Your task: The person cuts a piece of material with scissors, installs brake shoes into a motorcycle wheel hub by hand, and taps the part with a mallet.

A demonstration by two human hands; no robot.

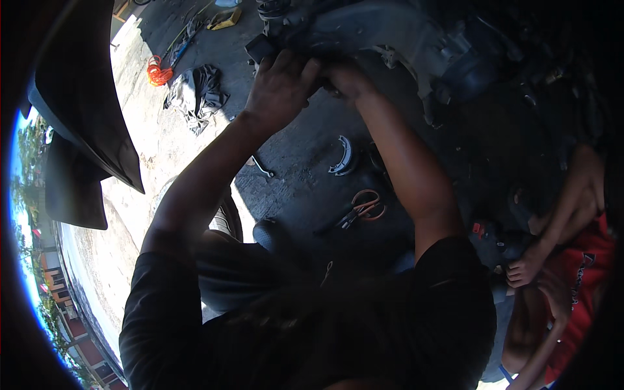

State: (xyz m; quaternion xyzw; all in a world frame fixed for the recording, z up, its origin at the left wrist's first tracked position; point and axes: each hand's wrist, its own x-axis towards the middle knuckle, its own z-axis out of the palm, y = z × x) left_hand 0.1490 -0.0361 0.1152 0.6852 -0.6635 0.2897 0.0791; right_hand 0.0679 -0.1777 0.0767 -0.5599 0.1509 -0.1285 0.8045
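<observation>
My left hand (281,90) is raised at the far side, its fingers curled against a dark part below a vehicle's dark housing (364,29). Right beside it, my right hand (349,82) is bent inward, its fingers mostly hidden in shadow and behind the left. What the two hands grip is too dark to make out. A dark block-shaped piece (261,47) juts out just beyond my left fingers. On the ground below my hands lie a curved brake shoe (344,156), a pair of orange-handled pliers or cutters (363,209) and a metal wrench (262,167).
At the right, a person in a red shirt (588,292) sits close, near a red-and-black tool (480,229). An orange coiled hose (158,73), a crumpled black-and-white cloth (198,94) and a yellow tray (225,19) lie far left. Dark body panels (84,97) hang at the left.
</observation>
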